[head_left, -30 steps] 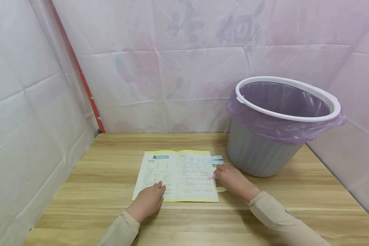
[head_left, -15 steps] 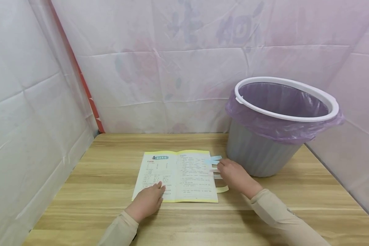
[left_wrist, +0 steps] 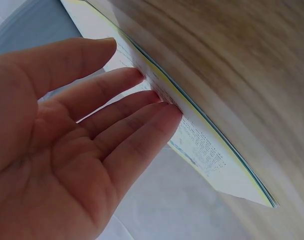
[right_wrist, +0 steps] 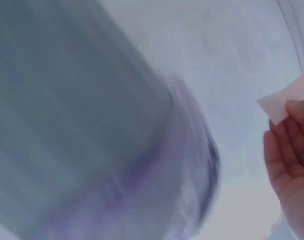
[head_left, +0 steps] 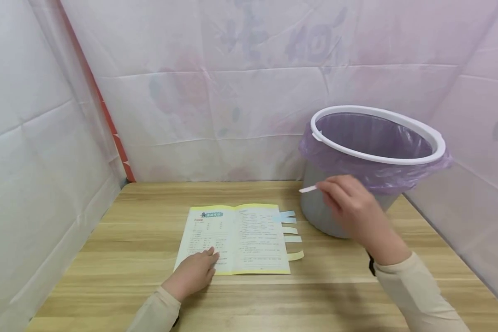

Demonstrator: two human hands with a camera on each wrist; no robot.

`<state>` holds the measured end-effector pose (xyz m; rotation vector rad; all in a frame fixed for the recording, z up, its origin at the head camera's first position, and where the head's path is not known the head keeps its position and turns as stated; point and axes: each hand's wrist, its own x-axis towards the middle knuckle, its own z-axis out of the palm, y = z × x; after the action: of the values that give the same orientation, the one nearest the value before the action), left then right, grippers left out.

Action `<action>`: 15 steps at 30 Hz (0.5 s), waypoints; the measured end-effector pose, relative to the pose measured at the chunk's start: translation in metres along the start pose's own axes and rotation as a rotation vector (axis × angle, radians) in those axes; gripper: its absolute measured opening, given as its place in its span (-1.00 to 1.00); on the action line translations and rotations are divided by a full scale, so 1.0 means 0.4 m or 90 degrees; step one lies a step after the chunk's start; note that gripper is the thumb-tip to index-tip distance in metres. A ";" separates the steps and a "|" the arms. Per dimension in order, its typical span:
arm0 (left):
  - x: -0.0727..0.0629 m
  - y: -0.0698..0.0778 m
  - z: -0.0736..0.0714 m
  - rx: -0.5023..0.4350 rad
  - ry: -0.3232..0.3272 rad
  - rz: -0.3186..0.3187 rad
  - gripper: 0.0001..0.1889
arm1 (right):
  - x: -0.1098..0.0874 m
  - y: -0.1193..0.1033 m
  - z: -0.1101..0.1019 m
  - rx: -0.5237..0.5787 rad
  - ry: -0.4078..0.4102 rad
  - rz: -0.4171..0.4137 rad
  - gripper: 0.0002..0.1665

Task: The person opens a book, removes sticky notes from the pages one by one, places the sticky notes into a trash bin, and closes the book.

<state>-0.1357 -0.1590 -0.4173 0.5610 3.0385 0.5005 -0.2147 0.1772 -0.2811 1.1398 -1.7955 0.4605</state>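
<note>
An open booklet (head_left: 257, 249) with printed pages and yellow edges lies flat on the table. My left hand (head_left: 192, 273) rests its fingertips on the lower left page; the left wrist view shows those fingers (left_wrist: 137, 135) nearly straight. Several sticky tabs, including a blue tab (head_left: 288, 220), a white tab (head_left: 292, 239) and a yellow tab (head_left: 295, 256), stick out from the right edge. Raised in front of the bin, my right hand (head_left: 352, 210) pinches a pale pink sticky tab (head_left: 307, 189) between thumb and fingers. In the right wrist view the same tab (right_wrist: 286, 100) looks pinkish.
A grey trash bin (head_left: 321, 207) with a white rim ring (head_left: 440, 145) and a purple liner bag (head_left: 382, 173) stands at the back right of the wooden table (head_left: 240, 304). Pale cloth (head_left: 191, 106) hangs behind and at both sides.
My right hand has left the booklet's right edge and moved up and right toward the bin, carrying a pink tab. The left hand stays on the left page.
</note>
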 end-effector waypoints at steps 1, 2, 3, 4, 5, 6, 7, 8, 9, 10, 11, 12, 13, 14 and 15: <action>0.000 -0.001 0.000 0.001 0.000 0.003 -0.63 | 0.014 -0.001 -0.017 -0.006 0.030 -0.001 -0.65; 0.001 -0.002 -0.001 0.003 0.001 0.005 -0.63 | 0.027 0.000 -0.032 -0.018 0.063 -0.005 -0.73; 0.001 -0.002 -0.001 0.005 0.000 0.007 -0.63 | 0.040 0.002 -0.045 -0.031 0.096 -0.005 -0.81; 0.002 -0.003 -0.001 0.007 -0.001 0.009 -0.63 | 0.052 0.005 -0.057 -0.048 0.128 -0.001 -0.87; 0.002 -0.004 -0.002 0.007 -0.001 0.010 -0.63 | 0.063 0.010 -0.067 -0.072 0.158 0.005 -0.90; 0.003 -0.005 -0.002 0.008 -0.003 0.009 -0.63 | 0.074 0.018 -0.076 -0.101 0.187 0.014 -0.91; 0.003 -0.005 -0.003 0.004 -0.005 0.006 -0.63 | 0.084 0.028 -0.085 -0.128 0.210 0.026 -0.89; 0.003 -0.006 -0.003 0.000 -0.007 0.004 -0.63 | 0.092 0.040 -0.095 -0.155 0.227 0.043 -0.88; 0.002 -0.006 -0.003 -0.003 -0.007 0.003 -0.63 | 0.100 0.053 -0.103 -0.179 0.234 0.062 -0.88; 0.002 -0.006 -0.003 -0.005 -0.007 0.001 -0.63 | 0.105 0.067 -0.112 -0.200 0.231 0.081 -0.87; 0.002 -0.006 -0.003 -0.008 -0.007 0.001 -0.63 | 0.109 0.082 -0.122 -0.217 0.213 0.100 -0.85; 0.001 -0.006 -0.003 -0.011 -0.008 0.000 -0.63 | 0.111 0.096 -0.133 -0.228 0.187 0.119 -0.84; 0.001 -0.005 -0.003 -0.014 -0.008 0.000 -0.63 | 0.113 0.109 -0.144 -0.236 0.154 0.137 -0.83; 0.001 -0.004 -0.002 -0.015 -0.009 0.002 -0.63 | 0.112 0.121 -0.153 -0.241 0.120 0.150 -0.83; 0.001 -0.003 -0.002 -0.016 -0.009 0.003 -0.63 | 0.112 0.133 -0.160 -0.245 0.084 0.159 -0.83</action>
<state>-0.1365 -0.1603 -0.4171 0.5686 3.0142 0.5310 -0.2339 0.2261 -0.2028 0.6108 -1.8178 0.3070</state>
